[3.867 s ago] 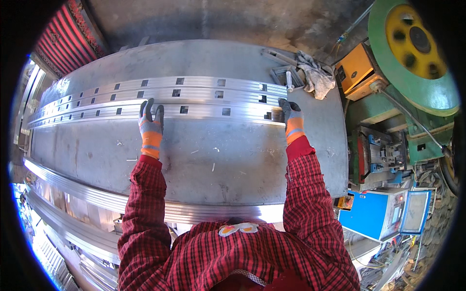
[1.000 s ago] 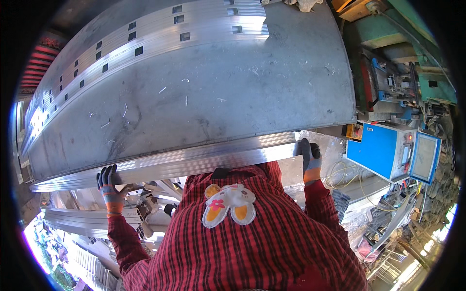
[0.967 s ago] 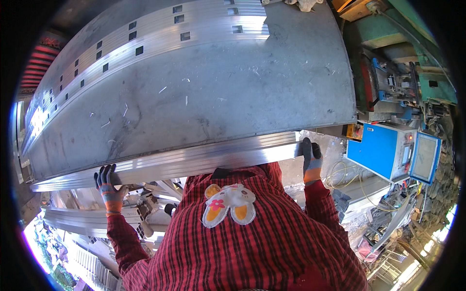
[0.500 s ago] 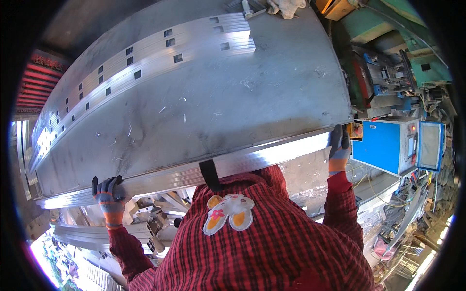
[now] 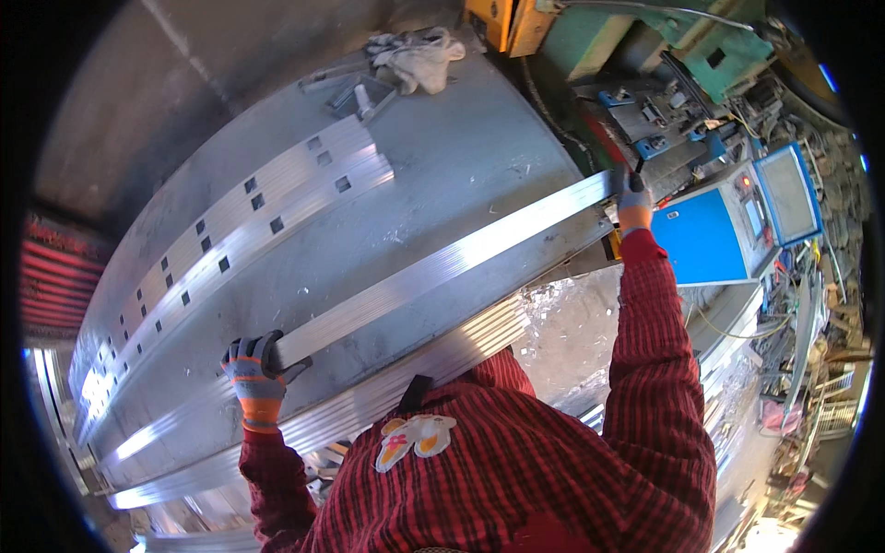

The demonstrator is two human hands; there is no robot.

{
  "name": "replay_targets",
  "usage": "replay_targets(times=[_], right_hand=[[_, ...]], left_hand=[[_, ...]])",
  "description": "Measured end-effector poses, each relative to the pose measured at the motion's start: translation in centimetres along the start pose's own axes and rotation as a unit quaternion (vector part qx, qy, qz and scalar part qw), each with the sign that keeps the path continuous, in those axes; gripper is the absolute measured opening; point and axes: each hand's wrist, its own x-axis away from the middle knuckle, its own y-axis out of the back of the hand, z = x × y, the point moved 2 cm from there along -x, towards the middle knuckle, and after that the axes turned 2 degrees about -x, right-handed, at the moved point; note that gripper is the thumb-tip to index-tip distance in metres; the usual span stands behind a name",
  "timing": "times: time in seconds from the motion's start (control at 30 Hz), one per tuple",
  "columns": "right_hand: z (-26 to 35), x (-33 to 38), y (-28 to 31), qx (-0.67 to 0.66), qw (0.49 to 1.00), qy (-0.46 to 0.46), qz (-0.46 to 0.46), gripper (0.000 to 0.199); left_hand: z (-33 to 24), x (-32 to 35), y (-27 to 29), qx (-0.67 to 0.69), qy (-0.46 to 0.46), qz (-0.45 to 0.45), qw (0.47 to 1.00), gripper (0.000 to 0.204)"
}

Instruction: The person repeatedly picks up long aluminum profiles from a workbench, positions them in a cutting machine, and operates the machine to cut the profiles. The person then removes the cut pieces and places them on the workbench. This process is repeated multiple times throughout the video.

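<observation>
A long, ribbed silvery metal bar runs slantwise over the steel-topped table, from near left to far right. My left hand, in a grey glove with an orange cuff, is closed around its left part. At the bar's right end my right hand, gloved alike, grips it beside the machine; its fingers are partly hidden. More ribbed bars lie along the table's near edge, against my body. Toward the far side, flat strips with square holes lie side by side.
A crumpled whitish cloth and metal pieces lie at the table's far end. Beyond the right edge stand a green machine with tooling and a blue control cabinet. Red corrugated material is at far left. Scraps litter the floor.
Both hands have moved from the near edge inward over the table, carrying one bar away from my body. Its right end now reaches the machine. My view has turned to the right.
</observation>
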Motion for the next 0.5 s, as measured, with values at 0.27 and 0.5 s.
replay_targets(times=[0.27,0.5], right_hand=[[20.3,10.5,1.0,-0.074,0.925,0.352,0.123,0.045],[29.8,19.3,-4.9,0.000,0.810,0.546,0.213,0.070]], left_hand=[[-2.3,-4.6,-3.4,-0.013,0.003,0.000,1.000,0.069],[-8.7,-11.4,-5.8,-0.040,0.039,0.063,0.996,0.074]])
